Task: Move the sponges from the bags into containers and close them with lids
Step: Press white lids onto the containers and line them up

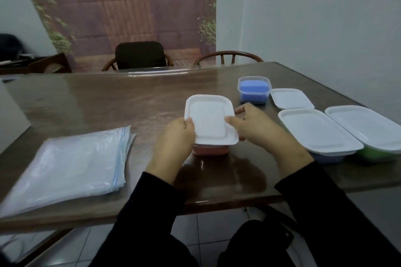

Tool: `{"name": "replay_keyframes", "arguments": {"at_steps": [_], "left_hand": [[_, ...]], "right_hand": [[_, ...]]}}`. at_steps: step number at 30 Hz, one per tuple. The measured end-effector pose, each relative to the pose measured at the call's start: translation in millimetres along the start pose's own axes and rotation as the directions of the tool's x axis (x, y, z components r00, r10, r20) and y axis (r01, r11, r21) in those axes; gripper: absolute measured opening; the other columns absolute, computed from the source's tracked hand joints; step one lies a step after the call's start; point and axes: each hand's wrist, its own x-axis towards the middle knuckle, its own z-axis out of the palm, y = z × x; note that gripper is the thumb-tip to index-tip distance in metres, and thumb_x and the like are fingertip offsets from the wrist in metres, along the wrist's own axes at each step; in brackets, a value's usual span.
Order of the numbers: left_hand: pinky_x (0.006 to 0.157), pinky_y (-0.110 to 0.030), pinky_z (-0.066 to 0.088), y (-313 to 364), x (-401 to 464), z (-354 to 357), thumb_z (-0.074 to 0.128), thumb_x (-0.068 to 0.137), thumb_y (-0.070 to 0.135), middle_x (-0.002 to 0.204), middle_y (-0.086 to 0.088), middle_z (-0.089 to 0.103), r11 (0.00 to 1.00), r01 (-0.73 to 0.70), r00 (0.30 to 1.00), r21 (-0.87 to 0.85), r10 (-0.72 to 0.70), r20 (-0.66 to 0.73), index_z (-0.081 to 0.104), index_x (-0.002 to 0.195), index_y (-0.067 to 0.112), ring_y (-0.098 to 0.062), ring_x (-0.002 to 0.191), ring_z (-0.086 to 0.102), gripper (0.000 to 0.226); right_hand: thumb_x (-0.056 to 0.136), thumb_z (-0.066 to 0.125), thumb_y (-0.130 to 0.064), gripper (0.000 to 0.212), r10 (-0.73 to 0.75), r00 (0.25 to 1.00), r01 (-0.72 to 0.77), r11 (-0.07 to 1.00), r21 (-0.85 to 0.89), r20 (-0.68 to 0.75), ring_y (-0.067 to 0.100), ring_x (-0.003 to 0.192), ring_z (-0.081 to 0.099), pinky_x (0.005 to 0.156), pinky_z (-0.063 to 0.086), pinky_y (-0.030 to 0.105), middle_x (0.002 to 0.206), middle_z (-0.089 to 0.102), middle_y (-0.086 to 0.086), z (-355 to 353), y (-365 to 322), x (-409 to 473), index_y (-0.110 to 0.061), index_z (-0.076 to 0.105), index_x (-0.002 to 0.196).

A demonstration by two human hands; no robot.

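A white lid (pixel 209 121) lies on a small container holding a pink sponge (pixel 210 150) at the table's middle front. My left hand (pixel 176 137) grips the lid's left edge, thumb on top. My right hand (pixel 256 124) grips its right edge, thumb on top. Further back stands an uncovered small container with a blue sponge (pixel 253 90), and a loose white lid (pixel 291 98) lies beside it. To the right, two long containers carry white lids (pixel 319 129) (pixel 366 125); one shows blue (pixel 331 157) below, the other green (pixel 377 154).
A stack of flat clear zip bags (pixel 69 165) lies on the brown wooden table (pixel 108 104) at the left front. Two chairs (pixel 140 55) stand behind the far edge. A dark bag (pixel 256 243) sits on the tiled floor below.
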Motion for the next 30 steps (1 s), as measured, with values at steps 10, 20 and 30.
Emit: {"name": "replay_keyframes", "arguments": {"at_steps": [10, 20, 30], "left_hand": [[0.053, -0.030, 0.033, -7, 11, 1, 0.031, 0.096, 0.033, 0.062, -0.007, 0.049, 0.925, 0.014, 0.999, 0.380, -0.030, 0.035, 0.059, 0.075, 0.005, -0.022, 0.058, 0.045, 0.046], [0.069, -0.033, 0.043, -9, 15, 2, 0.027, 0.099, 0.028, 0.096, -0.020, 0.065, 0.939, 0.058, 0.996, 0.339, -0.078, 0.045, 0.062, 0.086, 0.002, -0.033, 0.087, 0.060, 0.046], [0.075, -0.033, 0.047, 0, 25, 3, 0.027, 0.096, 0.020, 0.099, -0.014, 0.068, 0.934, 0.065, 0.986, 0.351, -0.113, 0.119, 0.061, 0.091, 0.007, -0.030, 0.093, 0.064, 0.036]], "right_hand": [[0.093, 0.047, -0.024, 0.040, -0.087, 0.988, 0.065, 0.984, -0.167, -0.129, 0.016, 0.094, 0.057, 0.075, 0.040, 0.025, 0.116, 0.063, 0.004, 19, 5, -8, -0.016, 0.052, 0.132], [0.091, 0.050, -0.030, 0.044, -0.102, 0.990, 0.075, 0.962, -0.262, -0.093, 0.018, 0.100, 0.058, 0.081, 0.045, 0.030, 0.121, 0.062, 0.005, 17, 2, -17, -0.016, 0.050, 0.133], [0.090, 0.046, -0.030, 0.038, -0.091, 0.981, 0.018, 0.924, -0.382, -0.173, 0.020, 0.090, 0.057, 0.069, 0.043, 0.029, 0.112, 0.065, 0.006, 21, -2, -9, -0.015, 0.057, 0.122]]}}
